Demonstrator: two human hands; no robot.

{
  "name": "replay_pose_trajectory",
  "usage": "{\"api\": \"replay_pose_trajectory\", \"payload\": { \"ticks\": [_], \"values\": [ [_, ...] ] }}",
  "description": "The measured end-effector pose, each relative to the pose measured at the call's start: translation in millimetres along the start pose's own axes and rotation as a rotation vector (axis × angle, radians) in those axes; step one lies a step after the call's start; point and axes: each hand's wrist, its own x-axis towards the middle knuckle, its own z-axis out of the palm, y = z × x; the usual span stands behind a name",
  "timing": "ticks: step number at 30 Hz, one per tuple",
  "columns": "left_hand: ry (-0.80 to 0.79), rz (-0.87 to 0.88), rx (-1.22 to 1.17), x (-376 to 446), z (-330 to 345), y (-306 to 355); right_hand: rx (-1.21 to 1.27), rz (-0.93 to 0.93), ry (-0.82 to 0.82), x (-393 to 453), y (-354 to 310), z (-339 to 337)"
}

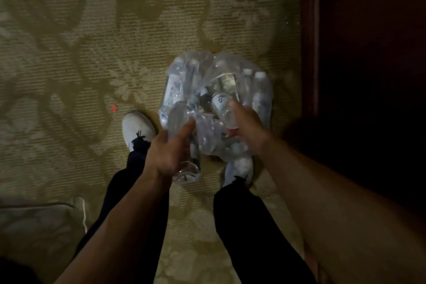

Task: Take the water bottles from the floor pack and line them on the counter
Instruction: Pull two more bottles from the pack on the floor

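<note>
Standing over a patterned carpet (92, 30), you look straight down at these items.

Item: floor pack (260, 90), clear plastic wrap torn open, on the carpet just beyond your feet. Several water bottles remain inside, white caps showing at its far and right edges; the count is unclear through the crumpled film.

Item: left-hand bottle (184, 136), clear, lying lengthwise in your left hand (168, 152). Fingers and thumb curl round its side; its base points near, toward you, above the carpet between your shoes.

Item: right-hand bottle (222, 106), clear with a white and blue label, tilted, its lower half over the pack's near opening. Your right hand (247, 127) wraps round its near end, thumb on the side.

Item: two white shoes, left shoe (138, 129) left of the pack, right shoe (239, 168) partly under the loose wrap.

Item: small red scrap (114, 108) on the carpet, left of the left shoe.

Item: dark wooden edge (310, 37) along the right, close beside the pack.

Item: pale cushion-like shape (39, 221) at the near left, blurred.
</note>
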Motion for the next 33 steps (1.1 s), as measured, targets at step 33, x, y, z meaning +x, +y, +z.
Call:
{"api": "replay_pose_trajectory", "payload": {
  "ticks": [33],
  "values": [
    [-0.672, 0.839, -0.160, -544, 17, 149, 0.371, -0.992, -0.128, -624, -31, -212]
  ]
}}
